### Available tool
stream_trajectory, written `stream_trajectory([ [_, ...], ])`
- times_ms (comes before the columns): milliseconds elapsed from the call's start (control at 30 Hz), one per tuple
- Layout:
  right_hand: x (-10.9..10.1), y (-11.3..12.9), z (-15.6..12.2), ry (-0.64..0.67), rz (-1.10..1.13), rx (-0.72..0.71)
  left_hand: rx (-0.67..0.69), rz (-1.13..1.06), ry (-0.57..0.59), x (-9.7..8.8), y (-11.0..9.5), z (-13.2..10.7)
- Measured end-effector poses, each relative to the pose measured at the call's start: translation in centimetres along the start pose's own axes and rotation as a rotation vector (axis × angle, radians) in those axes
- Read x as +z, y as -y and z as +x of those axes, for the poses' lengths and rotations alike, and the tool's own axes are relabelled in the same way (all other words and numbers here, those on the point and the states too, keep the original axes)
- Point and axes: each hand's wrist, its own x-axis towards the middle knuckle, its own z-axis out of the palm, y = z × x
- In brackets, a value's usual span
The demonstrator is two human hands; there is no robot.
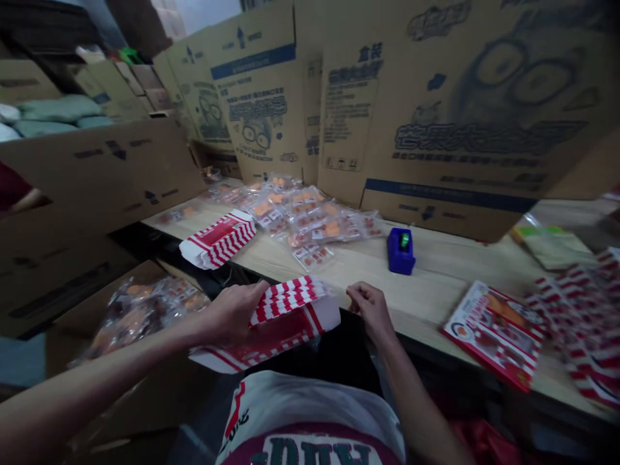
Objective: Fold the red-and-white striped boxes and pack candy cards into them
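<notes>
Mostly one-handed: a red-and-white striped paper carton (295, 323) gripped across the near edge of the surface (450, 290)

The carton is held low in front of the person's white-and-maroon shirt (310, 413), partly over the surface's near edge, with a white end panel facing right. The left hand (232, 313) clasps its left end, fingers wrapped over the striped panel in a firm, closed hold. The right hand (369, 309) is separate, just beside the carton's right end, fingers loosely curled and holding nothing. Whether it touches the near edge, I can't tell.

A second striped carton (217, 239) lies on the surface beyond the left hand, well apart from both hands. Farther along, clear bags of orange snacks (305, 219) spread toward the far edge, and a blue dispenser (401, 252) with a green center stands just right of them. Toward the right end, a printed red-and-white card (494, 334) lies askew beside a heap of striped paper blanks (576, 323). Cardboard sheets (436, 110) stand along the far edge — printed, tilted, overlapping. Off the left edge, more bagged snacks (145, 316) sit in an open cardboard box (58, 303), and a maroon sleeve (14, 184) shows farther left.
</notes>
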Motion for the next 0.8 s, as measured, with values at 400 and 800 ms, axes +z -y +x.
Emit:
stream_trajectory([
  [400,-11.4,5.6,-6.0,-0.002,-1.188,-0.289,0.342,0.113,-0.099,-2.9,-0.5,6.4],
  [800,3.4,7.5,6.2,0.330,-1.177,-0.425,0.506,0.095,-0.222,-3.3,-0.9,14.8],
])
